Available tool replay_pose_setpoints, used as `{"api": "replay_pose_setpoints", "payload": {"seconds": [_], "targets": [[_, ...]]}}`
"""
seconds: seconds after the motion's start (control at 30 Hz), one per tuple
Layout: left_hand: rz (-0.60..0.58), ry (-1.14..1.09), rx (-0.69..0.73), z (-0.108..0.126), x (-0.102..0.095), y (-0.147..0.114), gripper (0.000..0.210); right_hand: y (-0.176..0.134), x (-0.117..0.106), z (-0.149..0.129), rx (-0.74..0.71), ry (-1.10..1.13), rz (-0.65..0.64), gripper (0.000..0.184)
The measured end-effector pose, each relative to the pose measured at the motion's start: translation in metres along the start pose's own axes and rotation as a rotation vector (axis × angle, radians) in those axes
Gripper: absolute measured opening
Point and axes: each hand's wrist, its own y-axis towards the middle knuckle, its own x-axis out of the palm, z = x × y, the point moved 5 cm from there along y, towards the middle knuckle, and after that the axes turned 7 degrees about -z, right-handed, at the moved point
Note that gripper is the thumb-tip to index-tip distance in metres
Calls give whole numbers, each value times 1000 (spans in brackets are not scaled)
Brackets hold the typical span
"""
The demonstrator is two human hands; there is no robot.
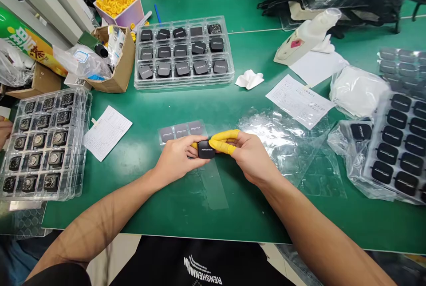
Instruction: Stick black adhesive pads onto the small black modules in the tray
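A smartwatch body (206, 150), black and square with rounded corners and white lettering on its upward face, is held just above the table. My left hand (179, 159) grips it from the left, thumb along its lower edge. From the right, my right hand (248, 155), with yellow finger cots on thumb and finger, pinches its right upper corner. Beneath and behind my hands lies a clear sheet of film stickers (181, 130) with a row of dark lettered squares. The lower strip of that sheet shows bare and transparent.
A clear tray (184, 85) of lettered watch bodies stands behind; stacked trays (78, 144) of watches are left. Rightward lie crumpled clear film (279, 130), paper sheets (301, 99), a white bottle (308, 35) and a sticker stack (396, 144). A box of yellow finger cots (128, 13) sits back left.
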Motion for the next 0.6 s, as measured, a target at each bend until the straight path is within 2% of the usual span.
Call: {"api": "replay_pose_setpoints", "payload": {"seconds": [0.27,0.37,0.47,0.5,0.57,0.6], "targets": [[-11,2,-4,-2,1,0,56,1,2,3,-60,-58,-23,47],[-12,-21,-30,-4,0,1,54,-4,-5,0,-146,-278,21,53],[-7,-60,-67,-6,-1,1,53,-15,-13,-12,-438,-706,167,57],[-11,-80,-76,-6,-1,1,54,-19,-10,-15,-576,-847,153,55],[-19,-137,-77,-7,-1,2,55,-26,2,-13,-814,-1074,-11,48],[-14,-175,-77,-7,-2,3,57,-27,7,-9,-870,-1160,-94,45]]}}
